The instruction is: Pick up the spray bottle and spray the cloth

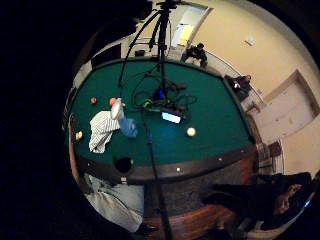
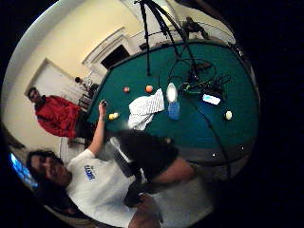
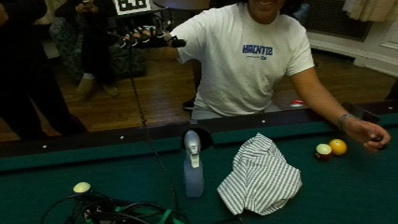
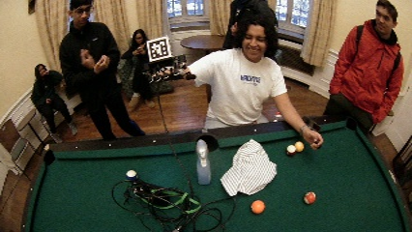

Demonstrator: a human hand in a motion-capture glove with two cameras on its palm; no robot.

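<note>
- Bottle (image 3: 193,164) upright on table (image 3: 348,191), just beside striped cloth (image 3: 261,179).
- Right hand (image 3: 144,38) raised away from table, holding nothing; grip state too dark to tell.
- Cables (image 3: 105,210) cut off at edge.

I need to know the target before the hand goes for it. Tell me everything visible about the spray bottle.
The spray bottle stands upright on the green felt of the pool table, near the side pocket. Its body looks like pale blue translucent plastic, with a white or grey trigger head on top. The striped cloth lies beside it, apart. Nothing touches it; the gloved right hand is raised away from the table.
</note>
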